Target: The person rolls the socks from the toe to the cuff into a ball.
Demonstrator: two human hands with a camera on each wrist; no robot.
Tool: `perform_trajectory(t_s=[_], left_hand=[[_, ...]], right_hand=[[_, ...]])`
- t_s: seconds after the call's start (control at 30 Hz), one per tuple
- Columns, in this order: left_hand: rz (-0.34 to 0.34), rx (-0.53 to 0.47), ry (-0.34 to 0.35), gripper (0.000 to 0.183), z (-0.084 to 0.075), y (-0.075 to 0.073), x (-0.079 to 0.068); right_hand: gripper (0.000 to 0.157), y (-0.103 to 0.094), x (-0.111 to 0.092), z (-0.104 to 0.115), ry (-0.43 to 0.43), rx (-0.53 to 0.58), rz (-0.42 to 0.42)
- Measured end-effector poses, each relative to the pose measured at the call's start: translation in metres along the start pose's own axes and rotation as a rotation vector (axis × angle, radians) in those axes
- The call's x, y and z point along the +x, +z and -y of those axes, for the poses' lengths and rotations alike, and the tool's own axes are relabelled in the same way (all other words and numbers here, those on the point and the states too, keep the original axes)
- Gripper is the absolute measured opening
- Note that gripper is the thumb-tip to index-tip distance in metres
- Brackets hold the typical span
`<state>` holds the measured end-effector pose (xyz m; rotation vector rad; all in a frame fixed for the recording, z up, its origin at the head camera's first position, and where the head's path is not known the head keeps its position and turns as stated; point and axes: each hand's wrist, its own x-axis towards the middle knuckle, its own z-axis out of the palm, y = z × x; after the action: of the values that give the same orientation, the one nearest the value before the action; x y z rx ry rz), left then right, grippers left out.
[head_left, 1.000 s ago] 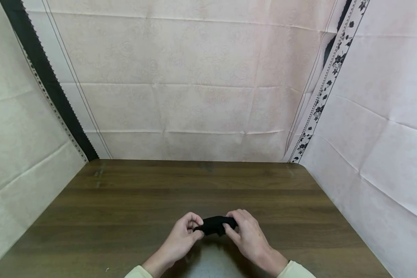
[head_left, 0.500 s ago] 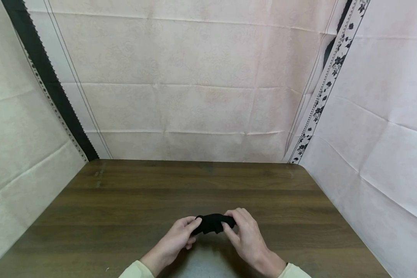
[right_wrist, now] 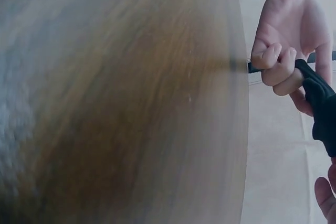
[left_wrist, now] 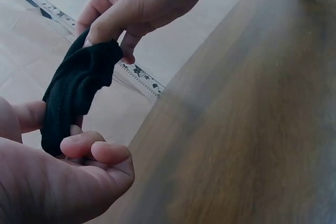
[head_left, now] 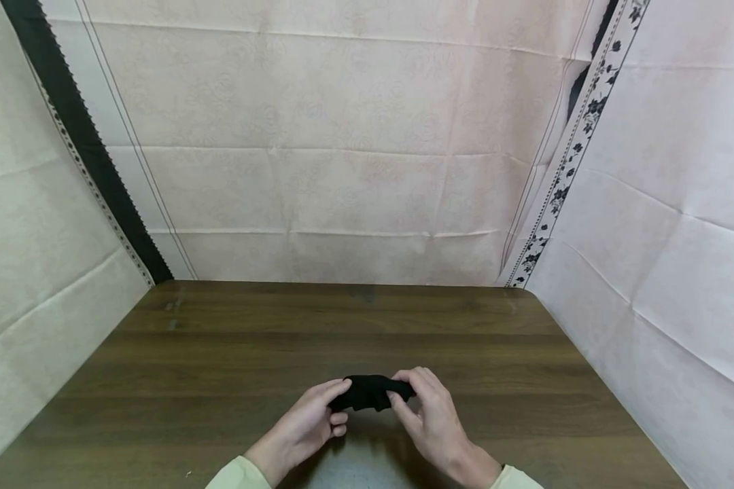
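Observation:
A small bunched piece of black cloth (head_left: 370, 392) is held up between both hands above the table, stretched sideways in a short band. My left hand (head_left: 306, 424) pinches its left end, thumb on top and the lower fingers curled beneath. At the other end, my right hand (head_left: 431, 418) grips it between thumb and fingers. Folds and a stitched seam show on the cloth (left_wrist: 79, 85) in the left wrist view. In the right wrist view the left hand (right_wrist: 291, 30) has curled fingers by the cloth, while the right hand (right_wrist: 326, 198) is mostly cut off.
A brown wood-grain table (head_left: 342, 326) lies below the hands. Pale creased sheets (head_left: 355, 136) hang behind it and on both sides, one with a black floral border (head_left: 559, 190). A tiny white scrap (head_left: 188, 474) lies near the table's front left.
The left hand has turned and shifted its hold, its thumb now over the top of the cloth. It has moved slightly left, and the cloth is spread wider. The right hand has barely moved.

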<state>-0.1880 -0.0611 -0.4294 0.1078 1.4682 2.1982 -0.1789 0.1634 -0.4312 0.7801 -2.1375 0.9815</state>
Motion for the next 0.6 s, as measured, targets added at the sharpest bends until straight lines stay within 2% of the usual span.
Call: perform_trajectory(t_s=[0.17, 0.3, 0.6], left_hand=[[0.003, 0.012, 0.014, 0.026, -0.001, -0.003, 0.002], [0.028, 0.071, 0.023, 0.023, -0.005, -0.006, 0.002], [0.069, 0.221, 0.058, 0.019, -0.009, -0.011, 0.0]], right_hand=[[0.027, 0.0, 0.0, 0.001, 0.01, 0.038, 0.011], [0.024, -0.001, 0.002, 0.002, 0.044, 0.073, 0.049], [0.017, -0.009, 0.006, 0.003, 0.161, 0.158, 0.243]])
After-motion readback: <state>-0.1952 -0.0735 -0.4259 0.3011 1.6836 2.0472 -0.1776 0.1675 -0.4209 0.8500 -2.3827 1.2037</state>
